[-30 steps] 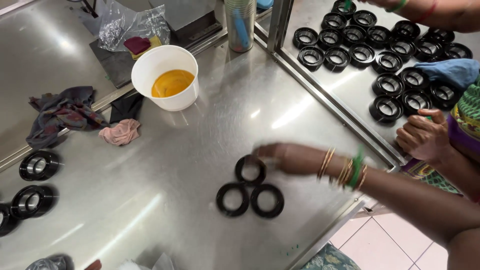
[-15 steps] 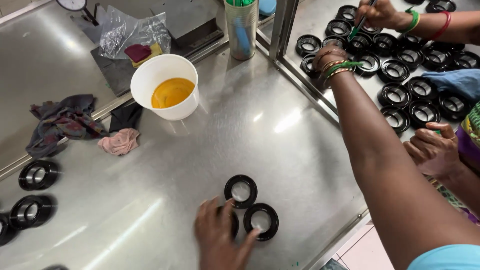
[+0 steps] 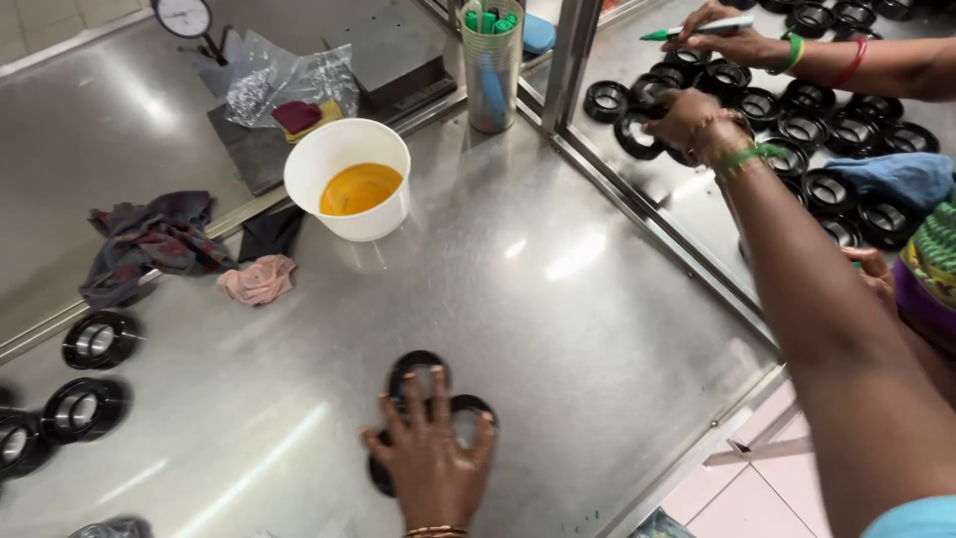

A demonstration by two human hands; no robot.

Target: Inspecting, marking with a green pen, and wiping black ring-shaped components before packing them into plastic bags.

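Three black rings (image 3: pixel 418 365) lie touching in a cluster on the steel table (image 3: pixel 558 329), near its front edge. My left hand (image 3: pixel 430 468) rests flat on them with its fingers spread, covering most of the lower two. My right arm stretches across to the neighbouring table at the upper right, where many black rings (image 3: pixel 807 130) stand in rows. There my right hand (image 3: pixel 692 118) closes its fingers on one black ring (image 3: pixel 637 134) at the near end of the rows; that hand is slightly blurred.
A white bowl (image 3: pixel 344 149) of yellow liquid stands mid-table, with rags (image 3: pixel 149 239) and a pink cloth (image 3: pixel 259 279) to its left. More black rings (image 3: pixel 98 339) line the left edge. A cup of green markers (image 3: pixel 491 60) stands by a metal post (image 3: pixel 573 50). Another person's hand (image 3: pixel 727 40) holds a green marker.
My right hand left the three-ring cluster and reached to the far rows of rings. My left hand came down onto the cluster and stays there.
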